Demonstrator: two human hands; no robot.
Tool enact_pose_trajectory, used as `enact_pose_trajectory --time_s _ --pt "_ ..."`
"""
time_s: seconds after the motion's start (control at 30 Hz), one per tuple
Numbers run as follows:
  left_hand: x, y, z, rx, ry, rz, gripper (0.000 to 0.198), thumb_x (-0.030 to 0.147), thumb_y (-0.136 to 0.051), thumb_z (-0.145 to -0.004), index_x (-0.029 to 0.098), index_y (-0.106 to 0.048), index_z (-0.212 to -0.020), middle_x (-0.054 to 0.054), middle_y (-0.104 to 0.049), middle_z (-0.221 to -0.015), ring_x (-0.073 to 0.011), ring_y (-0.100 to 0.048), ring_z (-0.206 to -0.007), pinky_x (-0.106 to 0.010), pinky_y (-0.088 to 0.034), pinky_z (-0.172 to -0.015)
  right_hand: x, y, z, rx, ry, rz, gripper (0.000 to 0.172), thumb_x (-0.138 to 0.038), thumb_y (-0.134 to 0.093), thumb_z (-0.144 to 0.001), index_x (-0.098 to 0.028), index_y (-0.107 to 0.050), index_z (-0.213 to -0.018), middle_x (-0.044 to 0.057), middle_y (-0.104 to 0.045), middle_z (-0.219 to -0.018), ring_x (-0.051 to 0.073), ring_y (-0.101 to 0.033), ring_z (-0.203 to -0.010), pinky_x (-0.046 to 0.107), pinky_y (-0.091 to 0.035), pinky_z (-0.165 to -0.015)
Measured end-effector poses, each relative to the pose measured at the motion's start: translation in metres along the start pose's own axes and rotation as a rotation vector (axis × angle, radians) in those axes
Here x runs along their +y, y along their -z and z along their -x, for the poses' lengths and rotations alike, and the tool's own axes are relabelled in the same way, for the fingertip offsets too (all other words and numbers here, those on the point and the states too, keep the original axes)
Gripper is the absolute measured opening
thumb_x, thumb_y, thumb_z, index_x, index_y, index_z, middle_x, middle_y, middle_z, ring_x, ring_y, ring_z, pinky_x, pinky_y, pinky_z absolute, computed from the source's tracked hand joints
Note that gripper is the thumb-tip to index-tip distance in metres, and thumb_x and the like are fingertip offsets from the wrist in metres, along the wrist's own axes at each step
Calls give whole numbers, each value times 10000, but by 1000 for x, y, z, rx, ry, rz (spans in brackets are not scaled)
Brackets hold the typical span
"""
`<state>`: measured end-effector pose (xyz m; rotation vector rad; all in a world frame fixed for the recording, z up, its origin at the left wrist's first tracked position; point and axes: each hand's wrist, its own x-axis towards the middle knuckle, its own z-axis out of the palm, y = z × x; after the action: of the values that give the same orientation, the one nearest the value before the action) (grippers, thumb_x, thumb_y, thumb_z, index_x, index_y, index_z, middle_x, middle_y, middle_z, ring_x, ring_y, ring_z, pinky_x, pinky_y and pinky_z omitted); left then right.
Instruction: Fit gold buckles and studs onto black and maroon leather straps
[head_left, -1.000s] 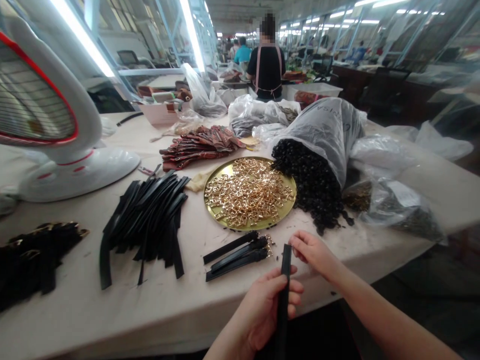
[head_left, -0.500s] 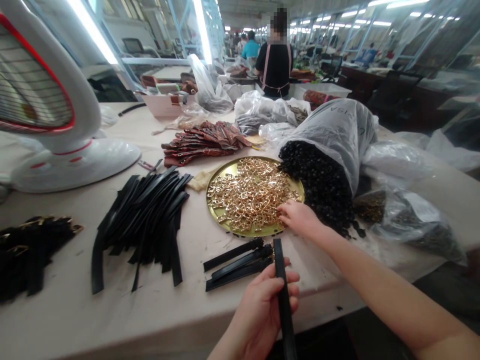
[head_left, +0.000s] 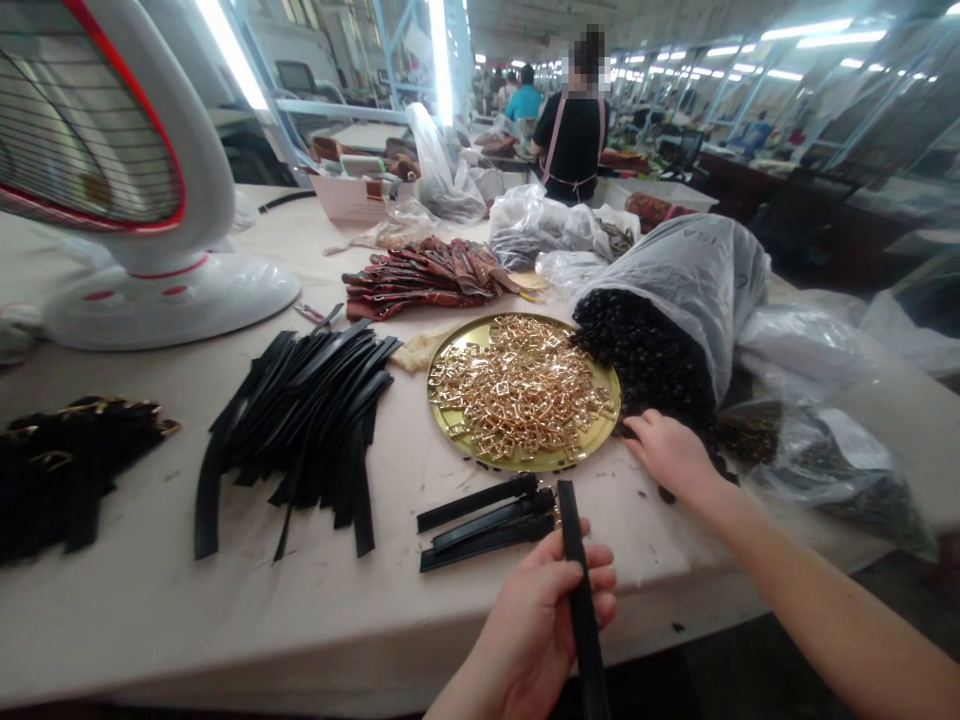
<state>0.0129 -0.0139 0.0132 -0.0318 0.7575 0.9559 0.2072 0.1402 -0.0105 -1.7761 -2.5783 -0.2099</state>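
Observation:
My left hand (head_left: 536, 610) is closed around a long black strap (head_left: 579, 590), its thumb on top and the strap's upper end sticking out past the fingers. At the right rim of a gold round tray (head_left: 450, 437), my right hand (head_left: 671, 455) has its fingertips pinched together beside a heap of small black pieces (head_left: 652, 345); what they hold is too small to make out. Many gold buckles (head_left: 517, 385) lie heaped on the tray. Just left of my left hand, several black straps (head_left: 480, 525) lie on the table, gold metal glinting at their right ends.
A fan of black straps (head_left: 300, 420) lies left of the tray, and black pieces with gold fittings (head_left: 82, 450) farther left. Behind are reddish-brown strips (head_left: 427, 280), a white fan heater (head_left: 172, 300) and plastic bags (head_left: 697, 270). A person (head_left: 574, 140) stands beyond the table.
My right hand has moved right, from the gold buckles to the edge of the black heap. My left hand keeps hold of the strap. The whole view has shifted slightly.

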Motion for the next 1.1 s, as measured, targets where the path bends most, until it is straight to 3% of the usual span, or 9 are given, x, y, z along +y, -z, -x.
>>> enact_pose_trajectory --time_s 0.27,0.43,0.7,0.9,1.1 --pt "-4 0 0 11 34 69 390 49 -529 -730 116 -501 -1113 -90 -588 -931 -143 -594 -752 -277 -479 -686 2 -6 5 11 87 47 165 -165 -455 -836 -170 -603 -908 86 -583 -840 208 -522 -763 298 -318 -644" --pt "-11 1 -5 75 -23 -28 296 268 -525 -808 111 -580 -1053 -19 -524 -728 -67 -480 -520 -190 -393 -481 3 -5 9 45 82 2 125 -186 -487 -809 -156 -586 -880 86 -585 -855 212 -525 -795 297 -341 -686" --pt "-16 -2 -9 61 99 -169 309 90 -561 -725 135 -581 -1030 -7 -552 -609 -72 -528 -491 -173 -451 -522 7 -7 16 120 41 -111 279 -203 -425 -854 -165 -542 -1104 80 -606 -977 207 -543 -872 294 -377 -767" --pt "-14 -9 -11 115 111 -120 290 27 -547 -708 129 -595 -976 -27 -594 -690 -75 -568 -564 -189 -507 -583 9 -6 20 149 17 -205 181 -216 -467 -832 -167 -586 -959 68 -616 -911 207 -549 -860 291 -381 -770" --pt "-13 -11 -16 129 123 -117 284 16 -552 -693 130 -605 -948 -41 -597 -719 -79 -572 -594 -187 -509 -592 7 -4 24 189 -45 -306 110 -276 -505 -809 -175 -549 -808 41 -593 -761 186 -543 -734 276 -384 -665"
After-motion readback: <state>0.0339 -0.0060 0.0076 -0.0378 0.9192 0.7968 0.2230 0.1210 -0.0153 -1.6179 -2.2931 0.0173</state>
